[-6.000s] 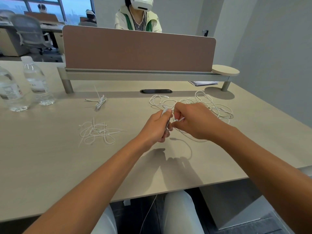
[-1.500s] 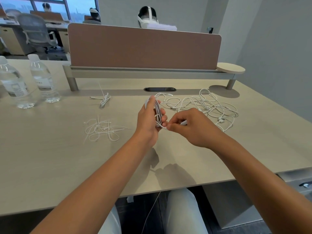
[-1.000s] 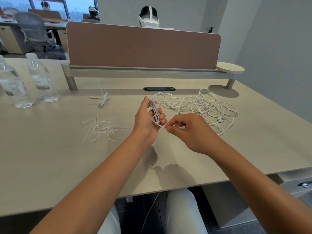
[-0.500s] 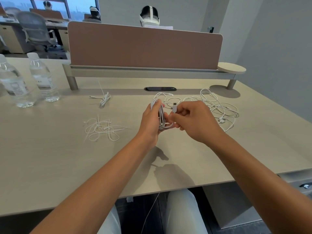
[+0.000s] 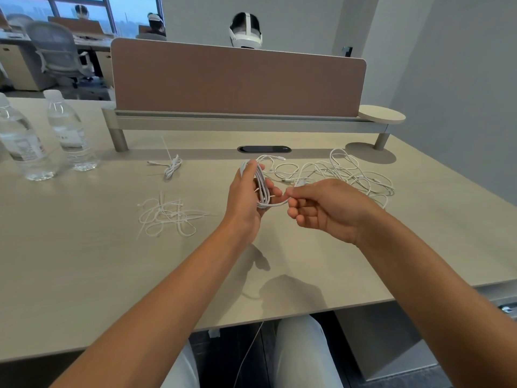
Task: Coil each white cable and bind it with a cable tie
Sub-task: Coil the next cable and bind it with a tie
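Note:
My left hand [image 5: 244, 198] grips a coil of white cable [image 5: 262, 189] above the middle of the desk, the loops running over its fingers. My right hand [image 5: 326, 210] pinches the loose end of that cable just to the right of the coil, with a short stretch hanging between the hands. A tangle of loose white cables [image 5: 340, 173] lies on the desk behind my right hand. White cable ties [image 5: 167, 217] lie in a heap to the left. One bound cable [image 5: 172, 166] rests further back on the left.
Two water bottles [image 5: 70, 133] stand at the far left. A brown divider panel [image 5: 237, 82] on a rail crosses the back of the desk, with a dark cable slot [image 5: 264, 149] in front. A person sits behind it.
My right hand has drawn the cable end away from the coil to the right and slightly down; half a second ago it was up against my left hand's coil.

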The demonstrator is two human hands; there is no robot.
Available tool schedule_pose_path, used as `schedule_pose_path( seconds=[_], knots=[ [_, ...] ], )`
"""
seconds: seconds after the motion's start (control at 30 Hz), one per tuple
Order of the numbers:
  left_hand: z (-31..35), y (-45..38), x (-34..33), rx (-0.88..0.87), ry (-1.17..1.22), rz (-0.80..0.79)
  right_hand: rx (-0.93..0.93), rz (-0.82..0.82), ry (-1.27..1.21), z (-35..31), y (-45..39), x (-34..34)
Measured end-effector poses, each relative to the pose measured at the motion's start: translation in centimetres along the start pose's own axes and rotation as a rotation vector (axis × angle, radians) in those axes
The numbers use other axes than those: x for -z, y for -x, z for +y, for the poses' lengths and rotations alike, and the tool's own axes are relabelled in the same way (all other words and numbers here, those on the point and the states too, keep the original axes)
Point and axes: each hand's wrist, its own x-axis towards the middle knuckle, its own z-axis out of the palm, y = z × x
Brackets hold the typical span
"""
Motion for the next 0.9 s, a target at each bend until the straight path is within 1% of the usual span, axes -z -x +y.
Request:
schedule_pose_path(
  seconds=[0.03, 0.1, 0.2, 0.33, 0.4, 0.47, 0.63, 0.77, 0.9],
  knots=[
    [0.0, 0.1, 0.0, 0.009, 0.013, -0.011, 0.036, 0.032, 0.072, 0.1, 0.0, 0.0],
    [0.1, 0.3, -0.2, 0.026, 0.017, -0.022, 0.143, 0.128, 0.301, 0.4, -0.1, 0.0],
    [0.0, 0.4, -0.4, 0.030, -0.043, -0.001, 0.301, 0.248, 0.617, 0.6, -0.2, -0.4],
    [-0.2, 0.6, -0.7, 0.033, -0.118, 0.006, 0.476, 0.333, 0.851, 0.9, -0.9, -0.9],
    [-0.3, 0.7, -0.7, 0.040, -0.117, -0.002, 0.538, 0.388, 0.893, 1.1, -1.3, -1.1],
    [-0.2, 1.0, -0.8, 0.040, -0.115, -0.015, 0.555, 0.426, 0.904, 1.0, -1.5, -1.2],
    [-0.1, 1.4, -1.0, 0.024, -0.211, -0.039, 0.587, 0.459, 0.936, 1.0, -1.5, -1.5],
    [-0.1, 1.3, -0.9, 0.000, -0.288, -0.053, 0.587, 0.428, 0.903, 0.7, -1.8, -1.3],
    [0.0, 1.2, -0.7, -0.008, -0.301, -0.044, 0.597, 0.380, 0.861, 0.6, -2.1, -1.1]
  ],
)
